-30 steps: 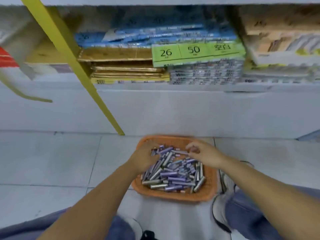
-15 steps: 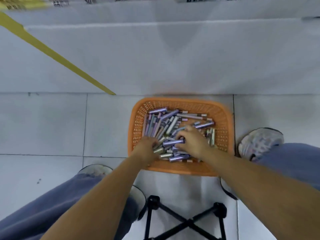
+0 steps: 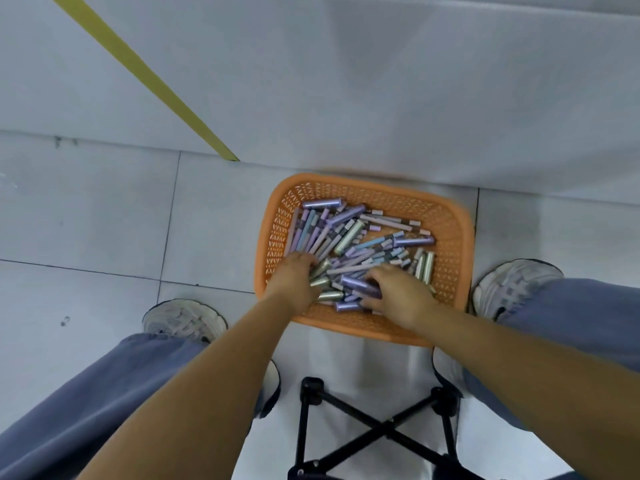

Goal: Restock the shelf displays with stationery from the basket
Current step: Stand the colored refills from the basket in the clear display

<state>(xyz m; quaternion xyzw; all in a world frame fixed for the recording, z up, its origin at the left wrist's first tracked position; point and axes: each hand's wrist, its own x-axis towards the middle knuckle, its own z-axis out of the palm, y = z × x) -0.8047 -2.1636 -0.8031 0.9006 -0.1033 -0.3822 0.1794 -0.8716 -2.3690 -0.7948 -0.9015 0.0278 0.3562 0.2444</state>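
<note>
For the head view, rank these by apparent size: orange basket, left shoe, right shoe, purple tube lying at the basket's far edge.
1. orange basket
2. left shoe and right shoe: they look alike and both are partly hidden, so they are left unranked
3. purple tube

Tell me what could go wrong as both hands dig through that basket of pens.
The pens lie loose and crisscrossed; a handful lifted by the left hand may shed some onto the floor.
The right hand grips a purple tube amid mixed kinds, so sorts may get muddled.
The orange basket sits beside a shoe; a foot shift could knock it.
</note>
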